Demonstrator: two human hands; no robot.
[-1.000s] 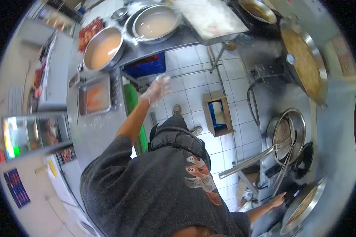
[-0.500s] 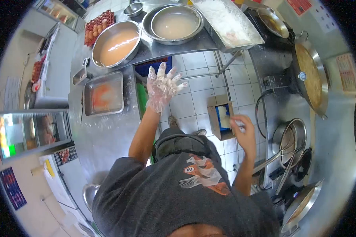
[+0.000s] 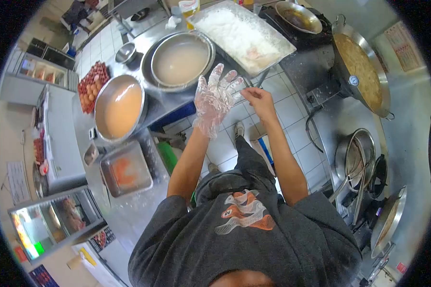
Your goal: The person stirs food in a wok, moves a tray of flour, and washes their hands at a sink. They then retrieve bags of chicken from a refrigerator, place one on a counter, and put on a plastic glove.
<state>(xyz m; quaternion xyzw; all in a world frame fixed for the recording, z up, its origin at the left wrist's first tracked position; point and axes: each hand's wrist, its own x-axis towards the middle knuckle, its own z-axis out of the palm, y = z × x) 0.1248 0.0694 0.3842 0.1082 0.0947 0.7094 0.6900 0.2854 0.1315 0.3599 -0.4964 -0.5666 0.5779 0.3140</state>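
My left hand (image 3: 214, 103) wears a clear plastic glove (image 3: 207, 122) dusted with white flour. Its fingers are spread, palm up, near the front edge of the steel table. Close to its fingertips is my right hand (image 3: 260, 103), bare, with thumb and fingers pinched together. Whether anything thin sits in that pinch is too small to make out. Past the hands lies a tray of white flour (image 3: 239, 33). Left of it stand a bowl of cloudy liquid (image 3: 182, 62) and a bowl of orange liquid (image 3: 124, 112).
A box with a blue edge (image 3: 266, 152) is partly hidden behind my right forearm. On the left are a shallow steel pan (image 3: 128, 167) and eggs (image 3: 88, 98). A large wok of oil (image 3: 359, 71) with a thermometer stands on the right, near a strainer pot (image 3: 357, 158).
My right hand has risen from beside the box and come close to the gloved left hand. The view has turned, and my feet have shifted.
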